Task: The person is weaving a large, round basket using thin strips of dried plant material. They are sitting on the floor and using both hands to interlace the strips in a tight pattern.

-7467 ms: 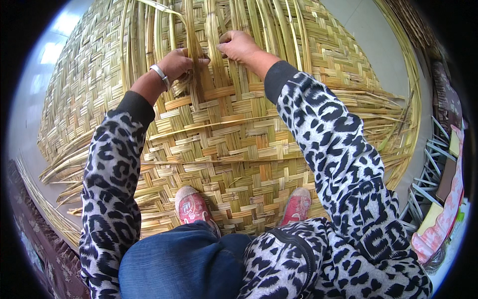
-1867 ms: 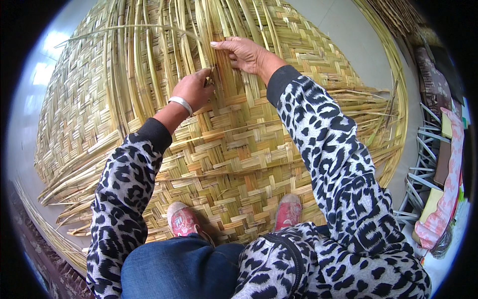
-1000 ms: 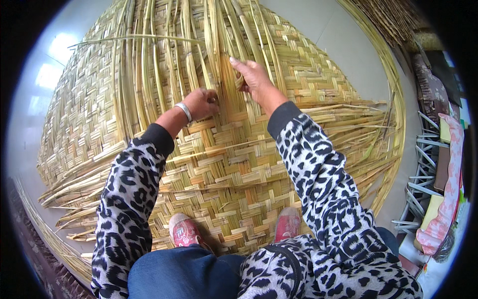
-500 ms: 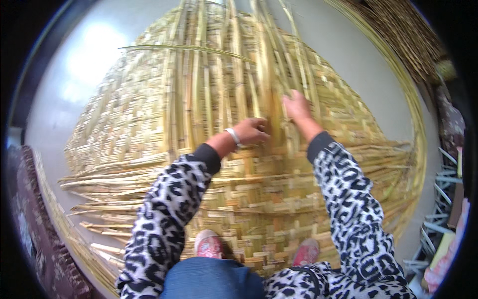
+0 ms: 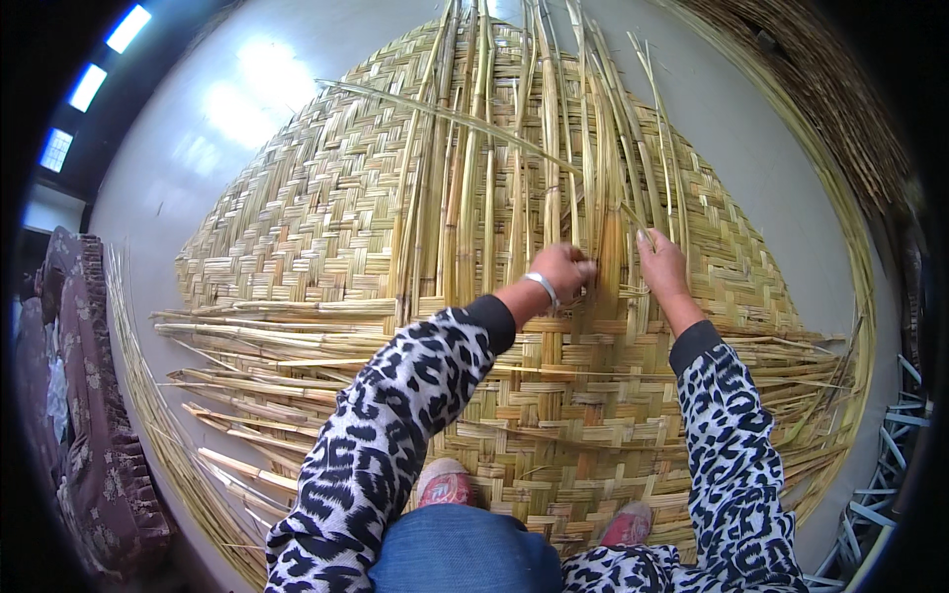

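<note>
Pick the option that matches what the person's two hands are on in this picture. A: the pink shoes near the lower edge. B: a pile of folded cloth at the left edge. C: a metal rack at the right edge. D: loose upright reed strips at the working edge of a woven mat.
D: the left hand and right hand both rest among the loose reed strips where they meet the woven mat.

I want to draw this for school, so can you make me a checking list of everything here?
Surface: pale shiny floor.
Job's things: big woven reed mat; loose upright reed strips still unwoven.
Clutter: spare reeds along the mat's left edge.
Hands: left hand and right hand grip strips at the weave's edge.
Cables: nothing seen.
Surroundings: dark patterned cloth at left, pale metal frame at right, reed bundle top right.
</note>
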Motion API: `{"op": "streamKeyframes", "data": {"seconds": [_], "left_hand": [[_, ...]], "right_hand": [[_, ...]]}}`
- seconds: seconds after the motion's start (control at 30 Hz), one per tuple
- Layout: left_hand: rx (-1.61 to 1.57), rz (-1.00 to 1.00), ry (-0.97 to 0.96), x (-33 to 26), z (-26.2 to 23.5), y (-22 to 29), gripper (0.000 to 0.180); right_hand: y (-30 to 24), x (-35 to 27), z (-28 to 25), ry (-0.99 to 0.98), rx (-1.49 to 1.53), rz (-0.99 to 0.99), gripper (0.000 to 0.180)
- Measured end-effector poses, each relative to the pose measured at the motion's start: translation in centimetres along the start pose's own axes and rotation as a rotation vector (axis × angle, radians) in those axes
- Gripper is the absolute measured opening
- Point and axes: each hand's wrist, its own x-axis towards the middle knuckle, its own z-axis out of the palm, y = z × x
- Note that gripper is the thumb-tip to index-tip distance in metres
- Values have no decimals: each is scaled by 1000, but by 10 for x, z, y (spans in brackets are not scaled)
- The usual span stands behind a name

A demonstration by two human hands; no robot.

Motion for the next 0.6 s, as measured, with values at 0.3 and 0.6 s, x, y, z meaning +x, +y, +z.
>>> {"op": "streamKeyframes", "data": {"seconds": [0.3, 0.6], "left_hand": [[-781, -267, 216, 98, -105, 11, 53], [-1193, -43, 297, 121, -136, 21, 28]], "right_hand": [[13, -1, -1, -260, 268, -25, 41], [11, -3, -5, -352, 315, 85, 38]]}}
